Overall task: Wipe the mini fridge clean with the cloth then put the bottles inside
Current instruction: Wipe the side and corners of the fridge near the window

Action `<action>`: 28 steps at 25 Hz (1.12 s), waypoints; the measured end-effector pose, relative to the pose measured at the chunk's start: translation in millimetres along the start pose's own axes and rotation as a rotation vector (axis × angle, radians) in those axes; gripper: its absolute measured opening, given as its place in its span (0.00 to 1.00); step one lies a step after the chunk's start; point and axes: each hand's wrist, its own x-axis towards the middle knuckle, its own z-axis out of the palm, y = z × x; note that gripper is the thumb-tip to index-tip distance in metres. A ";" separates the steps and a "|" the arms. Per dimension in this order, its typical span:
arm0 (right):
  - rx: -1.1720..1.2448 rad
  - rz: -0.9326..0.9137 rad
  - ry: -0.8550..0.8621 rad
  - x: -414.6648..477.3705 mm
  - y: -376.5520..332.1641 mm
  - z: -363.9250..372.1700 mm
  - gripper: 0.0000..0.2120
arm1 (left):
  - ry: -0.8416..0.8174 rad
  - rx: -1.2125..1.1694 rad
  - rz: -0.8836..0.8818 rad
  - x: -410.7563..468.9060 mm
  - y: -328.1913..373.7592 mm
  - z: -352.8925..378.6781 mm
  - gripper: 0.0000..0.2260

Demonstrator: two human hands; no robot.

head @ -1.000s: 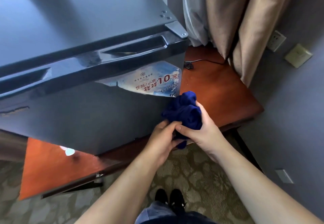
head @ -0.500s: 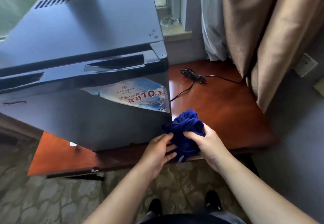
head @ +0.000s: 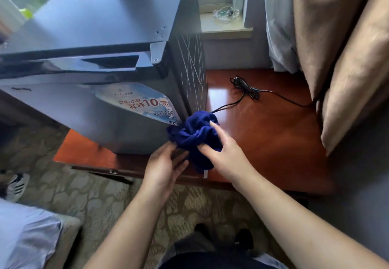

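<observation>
A dark grey mini fridge [head: 101, 33] stands on a red-brown wooden table [head: 271, 134], its door closed and bearing a torn blue-white price sticker [head: 145, 102]. A bunched dark blue cloth [head: 194, 131] sits at the fridge's lower right front corner. My right hand [head: 225, 155] grips the cloth from the right. My left hand [head: 166, 167] touches its lower left edge with curled fingers. No bottles are in view.
A black power cord [head: 248, 92] lies coiled on the table right of the fridge. Tan curtains [head: 336, 58] hang at the right. A windowsill [head: 225, 29] holds a clear crumpled wrapper. Patterned carpet [head: 105, 201] lies below, with a shoe at far left.
The view has swung right and back, showing the fridge's right side and more table. Both hands stay on the cloth, which has shifted slightly up against the fridge corner.
</observation>
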 end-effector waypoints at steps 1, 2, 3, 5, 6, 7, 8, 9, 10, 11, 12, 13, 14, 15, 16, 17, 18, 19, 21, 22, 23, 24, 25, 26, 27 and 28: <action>0.008 0.010 -0.020 0.5 -1.0 2.3 0.35 | -0.032 0.081 0.043 -5.3 -0.3 0.8 0.13; 0.043 0.026 -0.046 1.3 -1.2 4.8 0.40 | -0.061 0.148 0.085 -9.9 -0.2 1.7 0.14; 0.096 0.043 -0.071 1.1 -2.0 7.7 0.44 | -0.084 0.198 0.119 -13.3 1.2 1.6 0.14; 0.203 0.034 -0.060 0.5 -6.6 13.3 0.48 | -0.140 0.288 0.169 -19.4 10.4 1.4 0.15; 0.257 0.021 -0.019 0.7 -10.6 15.2 0.47 | -0.178 0.349 0.191 -22.1 16.7 1.2 0.16; 0.313 0.007 0.030 1.6 -16.6 16.0 0.44 | -0.223 0.417 0.221 -24.5 24.2 1.3 0.16; 0.363 -0.016 0.070 3.0 -25.3 16.1 0.40 | -0.271 0.479 0.263 -27.5 32.8 1.5 0.17; 0.403 -0.044 0.099 4.9 -37.3 16.0 0.35 | -0.316 0.536 0.324 -30.0 43.9 1.2 0.17; 0.438 -0.081 0.113 7.0 -49.9 15.1 0.30 | -0.359 0.583 0.398 -33.1 56.2 1.7 0.16; 0.478 -0.120 0.122 9.4 -63.3 13.7 0.28 | -0.388 0.627 0.491 -35.2 68.9 2.1 0.14; 0.518 -0.167 0.133 11.7 -78.0 11.6 0.29 | -0.396 0.688 0.607 -37.1 83.0 1.9 0.10; 0.556 -0.216 0.154 14.9 -92.2 9.3 0.31 | -0.373 0.771 0.738 -38.4 98.0 1.0 0.08; 0.575 -0.269 0.175 20.1 -104.2 7.8 0.32 | -0.330 0.848 0.864 -41.1 115.1 -0.1 0.07; 0.579 -0.312 0.189 25.8 -112.5 7.6 0.32 | -0.274 0.895 0.962 -45.5 131.5 -0.8 0.07; 0.564 -0.340 0.197 31.8 -117.4 8.6 0.31 | -0.230 0.919 1.024 -50.8 147.8 -1.1 0.07; 0.552 -0.356 0.202 37.3 -119.6 10.7 0.30 | -0.192 0.945 1.077 -56.2 164.3 -0.6 0.06; 0.543 -0.361 0.216 43.6 -118.9 13.3 0.30 | -0.162 0.986 1.131 -59.1 179.8 1.4 0.06; 0.539 -0.358 0.238 51.0 -117.5 15.6 0.30 | -0.152 1.059 1.189 -58.5 195.6 5.8 0.07; 0.541 -0.338 0.244 63.4 -117.6 21.0 0.31 | -0.197 1.315 1.235 -52.4 226.3 22.3 0.16; 0.545 -0.330 0.226 68.7 -118.3 22.7 0.33 | -0.228 1.493 1.218 -46.7 240.3 33.1 0.22; 0.551 -0.315 0.203 76.0 -117.8 22.2 0.35 | -0.249 1.671 1.168 -39.3 252.8 47.0 0.27; 0.554 -0.288 0.177 84.6 -116.8 19.3 0.37 | -0.266 1.818 1.105 -31.4 263.1 62.5 0.32; 0.554 -0.259 0.152 93.7 -114.8 16.8 0.38 | -0.284 1.916 1.051 -24.0 269.4 77.1 0.35; 0.543 -0.237 0.127 102.4 -113.5 13.4 0.40 | -0.305 1.969 1.013 -15.7 273.5 90.3 0.37; 0.522 -0.218 0.105 111.5 -111.7 9.5 0.42 | -0.326 1.996 0.997 -7.1 277.3 102.8 0.37; 0.506 -0.201 0.076 118.7 -109.7 5.3 0.43 | -0.342 2.021 0.985 1.7 280.4 113.9 0.38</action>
